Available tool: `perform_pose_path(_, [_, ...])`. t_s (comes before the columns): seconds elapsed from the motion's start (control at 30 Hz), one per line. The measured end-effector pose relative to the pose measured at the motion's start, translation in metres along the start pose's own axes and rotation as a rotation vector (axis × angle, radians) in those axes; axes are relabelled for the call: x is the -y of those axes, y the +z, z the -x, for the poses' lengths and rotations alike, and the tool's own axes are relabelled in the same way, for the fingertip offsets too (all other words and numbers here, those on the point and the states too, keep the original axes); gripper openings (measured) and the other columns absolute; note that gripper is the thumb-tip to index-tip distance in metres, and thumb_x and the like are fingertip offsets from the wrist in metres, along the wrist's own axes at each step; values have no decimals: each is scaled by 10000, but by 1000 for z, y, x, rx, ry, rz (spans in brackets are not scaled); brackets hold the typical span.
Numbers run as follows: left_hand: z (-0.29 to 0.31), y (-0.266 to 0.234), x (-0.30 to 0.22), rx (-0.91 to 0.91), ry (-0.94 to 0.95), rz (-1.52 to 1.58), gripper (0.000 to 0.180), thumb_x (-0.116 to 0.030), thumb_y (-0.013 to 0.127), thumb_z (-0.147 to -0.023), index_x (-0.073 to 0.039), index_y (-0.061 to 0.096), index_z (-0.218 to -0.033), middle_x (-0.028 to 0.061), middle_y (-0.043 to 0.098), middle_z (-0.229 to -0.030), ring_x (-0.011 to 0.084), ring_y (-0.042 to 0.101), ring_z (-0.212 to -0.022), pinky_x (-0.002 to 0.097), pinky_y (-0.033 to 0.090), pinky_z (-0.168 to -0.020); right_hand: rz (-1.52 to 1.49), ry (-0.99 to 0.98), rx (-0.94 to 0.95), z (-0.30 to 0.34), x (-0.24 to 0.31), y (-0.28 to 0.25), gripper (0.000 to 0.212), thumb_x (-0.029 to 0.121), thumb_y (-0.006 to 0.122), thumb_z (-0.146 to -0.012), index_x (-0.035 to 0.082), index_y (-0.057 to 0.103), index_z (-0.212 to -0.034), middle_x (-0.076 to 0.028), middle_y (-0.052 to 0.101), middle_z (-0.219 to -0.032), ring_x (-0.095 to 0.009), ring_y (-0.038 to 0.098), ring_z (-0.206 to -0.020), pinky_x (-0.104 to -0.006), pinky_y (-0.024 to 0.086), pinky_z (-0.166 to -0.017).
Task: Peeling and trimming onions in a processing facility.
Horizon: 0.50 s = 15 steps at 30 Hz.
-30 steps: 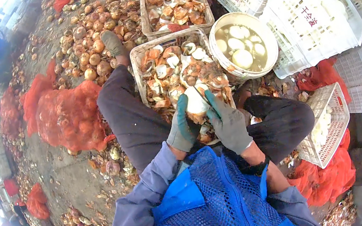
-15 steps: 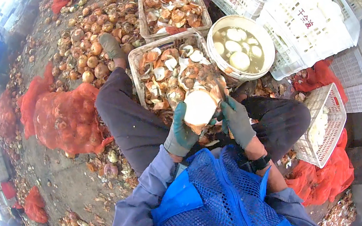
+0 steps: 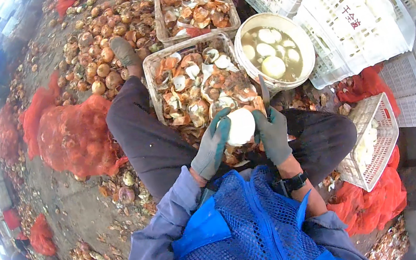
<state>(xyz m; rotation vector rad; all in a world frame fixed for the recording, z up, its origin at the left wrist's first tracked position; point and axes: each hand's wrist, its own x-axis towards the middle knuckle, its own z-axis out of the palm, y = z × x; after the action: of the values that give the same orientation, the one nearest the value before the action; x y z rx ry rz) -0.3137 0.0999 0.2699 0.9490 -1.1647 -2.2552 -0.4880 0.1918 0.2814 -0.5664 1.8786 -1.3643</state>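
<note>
A white, peeled onion [image 3: 241, 126] is held between my gloved hands. My left hand [image 3: 213, 143] is closed around its left side. In my right hand [image 3: 272, 132], a knife [image 3: 264, 90] is gripped with its blade pointing up and away. That hand's thumb side is against the onion, and a strip of orange-brown skin [image 3: 258, 104] shows beside the blade. Just beyond the hands, a crate [image 3: 150, 79] is heaped with onion skins and trimmings. The knife's handle is hidden in my glove.
A bucket [image 3: 307, 51] of peeled onions in cloudy water stands right of the crate. Beyond is another crate of skins [image 3: 158, 19]. White plastic crates [image 3: 361, 19] are stacked at right, with a tilted basket [image 3: 368, 152] nearer. Loose onions [image 3: 103, 70] and red mesh sacks [image 3: 75, 134] lie left.
The onion has come away from the skin crate toward my body and turned, its brown skin no longer showing underneath. The knife blade now stands more clearly upright.
</note>
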Motion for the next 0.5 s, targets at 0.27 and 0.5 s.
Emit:
perform_pose_path(0.27, [3, -5, 2, 0, 9, 20, 756, -466, 716, -1056, -10, 478, -1610, 109, 693, -1366, 162, 663, -1228, 296, 536, -1053, 224, -217, -99, 6, 0, -4, 367, 291, 727, -1019, -64, 735, -1109, -67, 737, -876, -133, 653, -751, -338, 518, -658])
perform_pose_path(0.5, [12, 4, 0, 208, 84, 340, 856, -531, 714, -1039, -2, 420, -1644, 152, 642, -1476, 239, 640, -1358, 376, 521, -1144, -267, 8, -31, -10, -41, 3, 334, 243, 725, -1030, -89, 731, -1061, -77, 746, -917, -137, 659, -768, -353, 531, -651])
